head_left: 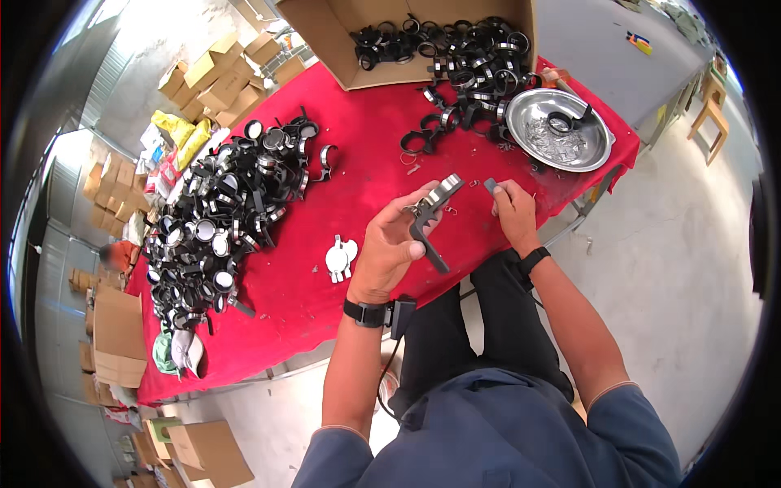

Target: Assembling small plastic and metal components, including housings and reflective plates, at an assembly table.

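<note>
My left hand (381,252) is closed round a black plastic part (425,233) with a silver-edged ring end and an angled arm, held up over the red cloth. To the right, my right hand (516,215) pinches a small flat grey piece (490,185) between thumb and fingers; its exact kind is unclear. The two hands are apart. On the cloth left of my left hand lie white round discs with tabs (338,259). Small wire bits (451,211) are scattered between the hands.
A big heap of black ringed parts with white discs (220,215) covers the table's left side. At the far side, an open cardboard box (321,32) holds black rings, with more spilling out. A steel bowl (596,156) of small metal clips sits at the right.
</note>
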`<state>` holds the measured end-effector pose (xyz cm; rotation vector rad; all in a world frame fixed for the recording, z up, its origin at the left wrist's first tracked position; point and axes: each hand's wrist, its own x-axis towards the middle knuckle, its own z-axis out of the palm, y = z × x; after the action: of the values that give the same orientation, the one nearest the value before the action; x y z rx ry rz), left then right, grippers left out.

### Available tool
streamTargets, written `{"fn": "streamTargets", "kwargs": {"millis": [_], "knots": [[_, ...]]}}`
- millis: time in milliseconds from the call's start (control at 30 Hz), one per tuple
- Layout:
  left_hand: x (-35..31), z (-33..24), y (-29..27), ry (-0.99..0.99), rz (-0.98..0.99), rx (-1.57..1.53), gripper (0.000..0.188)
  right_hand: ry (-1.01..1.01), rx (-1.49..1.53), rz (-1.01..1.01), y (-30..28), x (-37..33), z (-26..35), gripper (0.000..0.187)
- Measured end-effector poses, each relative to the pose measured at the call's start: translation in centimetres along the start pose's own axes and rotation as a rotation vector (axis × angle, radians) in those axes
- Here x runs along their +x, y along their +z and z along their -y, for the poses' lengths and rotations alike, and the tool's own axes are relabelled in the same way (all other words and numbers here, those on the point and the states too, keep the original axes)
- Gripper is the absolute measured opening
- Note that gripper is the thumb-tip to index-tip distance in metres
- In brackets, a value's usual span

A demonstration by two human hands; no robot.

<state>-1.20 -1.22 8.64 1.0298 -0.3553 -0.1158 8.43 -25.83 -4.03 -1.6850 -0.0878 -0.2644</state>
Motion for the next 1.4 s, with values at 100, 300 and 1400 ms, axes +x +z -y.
{"fn": "streamTargets", "kwargs": {"millis": [100,300,1400], "knots": [[-0.3,-0.5,0.8,-0.005,0.026,-0.08,0.092,-0.011,-0.016,0.002,0.0,-0.5,0.4,0.023],[0.3,0.0,1.1,-0.034,-0.071,0.033,0.089,-0.002,-0.006,0.052,-0.7,-0.2,-0.7,0.021],[1.4,8.8,-4.3,0.096,-0.415,1.329,0.067,-0.38,-0.879,0.622,6.6,1.5,8.2,0.036]]}}
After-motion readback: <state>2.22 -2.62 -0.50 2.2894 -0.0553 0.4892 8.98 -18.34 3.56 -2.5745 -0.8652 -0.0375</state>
